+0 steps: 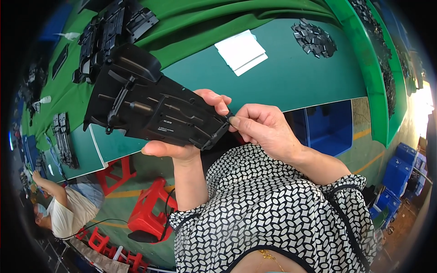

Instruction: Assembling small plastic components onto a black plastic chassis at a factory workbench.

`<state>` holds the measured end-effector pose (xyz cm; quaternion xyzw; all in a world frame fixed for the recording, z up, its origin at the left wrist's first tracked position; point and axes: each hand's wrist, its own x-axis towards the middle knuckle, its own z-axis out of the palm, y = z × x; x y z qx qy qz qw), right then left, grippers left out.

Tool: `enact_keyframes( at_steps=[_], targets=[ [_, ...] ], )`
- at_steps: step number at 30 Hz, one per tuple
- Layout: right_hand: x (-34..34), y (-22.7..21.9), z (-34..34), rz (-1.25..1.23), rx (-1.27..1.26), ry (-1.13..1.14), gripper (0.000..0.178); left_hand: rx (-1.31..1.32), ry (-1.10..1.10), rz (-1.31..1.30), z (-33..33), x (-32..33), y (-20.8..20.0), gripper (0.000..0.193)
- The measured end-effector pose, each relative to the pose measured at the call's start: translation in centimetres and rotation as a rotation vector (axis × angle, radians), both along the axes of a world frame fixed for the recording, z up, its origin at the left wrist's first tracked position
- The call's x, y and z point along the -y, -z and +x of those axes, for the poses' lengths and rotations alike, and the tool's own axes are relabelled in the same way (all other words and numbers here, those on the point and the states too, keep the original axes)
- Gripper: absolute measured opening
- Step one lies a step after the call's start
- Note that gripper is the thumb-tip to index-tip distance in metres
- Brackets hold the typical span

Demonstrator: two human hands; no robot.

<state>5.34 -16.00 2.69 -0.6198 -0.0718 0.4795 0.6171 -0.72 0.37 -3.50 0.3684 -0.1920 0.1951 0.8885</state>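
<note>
A large black moulded plastic part [154, 107], ribbed and narrowing toward me, is held up over the table's front edge. Wrapped around its narrow end from beneath is my left hand [182, 148], thumb along the lower edge and fingers showing over the top. My right hand [261, 125] pinches at the right-hand corner of that end. Between its thumb and forefinger a small black piece [229, 117] shows; whether it is separate or belongs to the part, I cannot tell.
On the green table [282, 68] lie white sheets [241, 51] and a pile of small black pieces [314, 37]. Stacked black plastic parts [111, 34] rest on green cloth. A green bin [371, 68] stands right, a blue crate [330, 125] below. Left are a red stool [150, 204] and a person [73, 204].
</note>
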Motion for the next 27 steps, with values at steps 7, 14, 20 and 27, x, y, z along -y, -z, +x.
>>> enact_keyframes(
  at_steps=[7,14,20,27],
  targets=[
    [0.0,0.2,-0.1,0.029,-0.012,0.007,0.019,0.000,0.010,0.021,-0.1,0.0,-0.1,0.096],
    [1.8,0.1,0.5,-0.027,0.081,-0.083,0.023,-0.056,-0.038,-0.106,0.3,0.7,-0.5,0.091],
    [5.8,0.1,2.0,-0.034,0.279,0.004,0.012,-0.193,-0.038,-0.335,-0.5,1.2,-1.3,0.100],
    [11.4,-1.6,8.0,-0.294,1.096,0.259,0.008,-0.417,-0.077,-0.395,-0.2,0.7,-4.1,0.083]
  ],
)
